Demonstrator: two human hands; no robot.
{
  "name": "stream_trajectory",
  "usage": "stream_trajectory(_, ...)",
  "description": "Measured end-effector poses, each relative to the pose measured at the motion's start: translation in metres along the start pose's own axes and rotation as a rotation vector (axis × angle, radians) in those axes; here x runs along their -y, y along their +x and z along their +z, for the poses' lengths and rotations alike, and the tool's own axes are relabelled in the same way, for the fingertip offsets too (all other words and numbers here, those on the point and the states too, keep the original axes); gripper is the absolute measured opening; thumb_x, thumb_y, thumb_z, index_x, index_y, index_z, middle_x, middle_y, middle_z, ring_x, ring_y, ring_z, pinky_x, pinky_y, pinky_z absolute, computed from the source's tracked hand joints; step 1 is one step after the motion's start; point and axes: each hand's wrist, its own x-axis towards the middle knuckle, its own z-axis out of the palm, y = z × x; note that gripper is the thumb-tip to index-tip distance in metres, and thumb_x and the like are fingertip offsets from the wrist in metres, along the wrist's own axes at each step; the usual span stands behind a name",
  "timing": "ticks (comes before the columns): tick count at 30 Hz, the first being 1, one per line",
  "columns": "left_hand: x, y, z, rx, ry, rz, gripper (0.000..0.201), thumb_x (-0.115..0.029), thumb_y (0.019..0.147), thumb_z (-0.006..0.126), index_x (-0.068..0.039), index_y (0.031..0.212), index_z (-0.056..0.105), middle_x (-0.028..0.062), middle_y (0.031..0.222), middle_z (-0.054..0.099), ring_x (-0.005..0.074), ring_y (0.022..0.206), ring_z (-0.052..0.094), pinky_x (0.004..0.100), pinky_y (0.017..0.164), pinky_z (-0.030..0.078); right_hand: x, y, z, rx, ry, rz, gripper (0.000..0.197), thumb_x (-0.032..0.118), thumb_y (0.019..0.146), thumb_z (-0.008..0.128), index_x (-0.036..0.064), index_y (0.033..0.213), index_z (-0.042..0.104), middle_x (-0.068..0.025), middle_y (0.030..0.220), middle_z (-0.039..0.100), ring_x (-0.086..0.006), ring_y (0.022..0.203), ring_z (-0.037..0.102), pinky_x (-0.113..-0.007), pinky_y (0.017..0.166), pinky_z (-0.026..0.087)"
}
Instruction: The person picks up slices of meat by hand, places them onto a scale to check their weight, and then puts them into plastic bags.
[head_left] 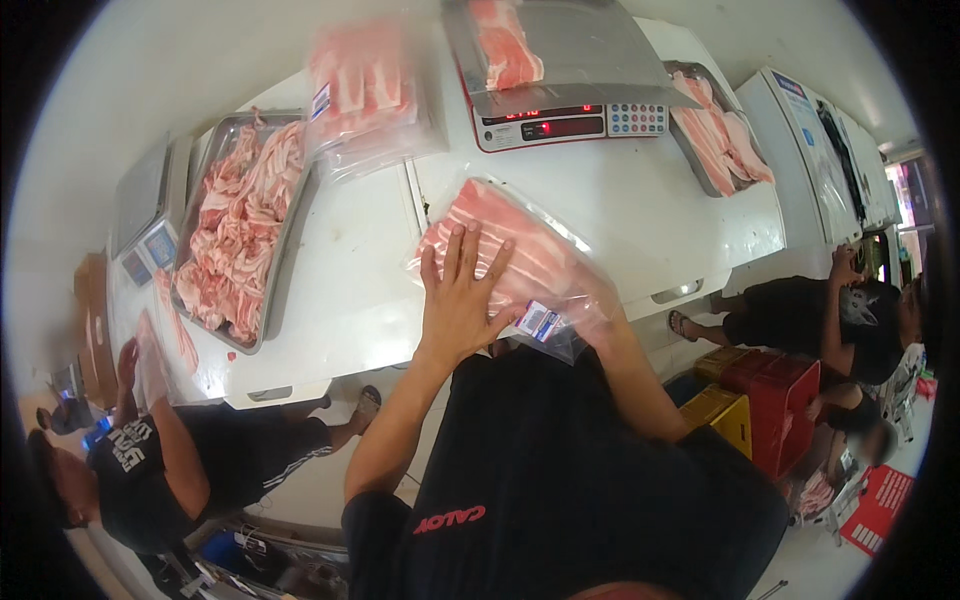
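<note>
Your left hand (458,305) is lying palm-down on clear pack (545,258) — fingers spread wide over top. Your right hand (597,312) is showing blurrily through plastic at pack's right end; can't tell whether fingers are gripping. Pack is resting slantwise on white table (350,275) near scale (570,128). Meat inside is showing pink, pale fat streaking slices — loose film shining around white-and-blue label (538,320).

Lettering (450,519) marks the shirt (560,460), a label (538,320) the meat pack (545,262) — red digits (546,127), the scale (575,125).
</note>
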Motion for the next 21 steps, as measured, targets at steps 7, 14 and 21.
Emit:
stream_trajectory(7,-0.009,-0.009,0.003,0.045,-0.015,0.042,0.081,-0.075,0.095,0.051,-0.028,0.161,0.048,0.0239,0.173,0.022,0.0431,0.162,0.013,0.0665,0.123,0.007,0.002,-0.017,-0.018,-0.250,-0.629,-0.035,0.046,0.030,0.105,0.067,-0.0025,0.137,0.061,-0.0072,0.080,0.072,-0.0113,0.053,0.063,-0.024,0.041,0.046)
stream_trajectory(14,-0.011,-0.015,0.002,0.075,0.004,0.068,0.078,-0.075,0.095,0.053,-0.032,0.160,0.048,0.0226,0.174,0.021,0.0436,0.162,0.014,0.0678,0.122,0.009,-0.016,-0.013,-0.027,-0.450,-0.571,-0.225,0.044,0.033,0.106,0.066,-0.0023,0.132,0.063,-0.0056,0.075,0.070,-0.0097,0.055,0.062,-0.025,0.045,0.045)
stream_trajectory(21,-0.011,-0.021,0.000,-0.001,-0.131,0.165,0.069,-0.061,0.096,0.061,-0.018,0.150,0.059,0.0224,0.161,0.043,0.0427,0.148,0.039,0.0631,0.118,0.024,-0.024,-0.053,-0.055,-0.144,-1.560,-0.831,0.040,0.023,0.107,0.059,-0.0022,0.138,0.058,-0.0153,0.121,0.071,-0.0275,0.107,0.070,-0.041,0.090,0.056)
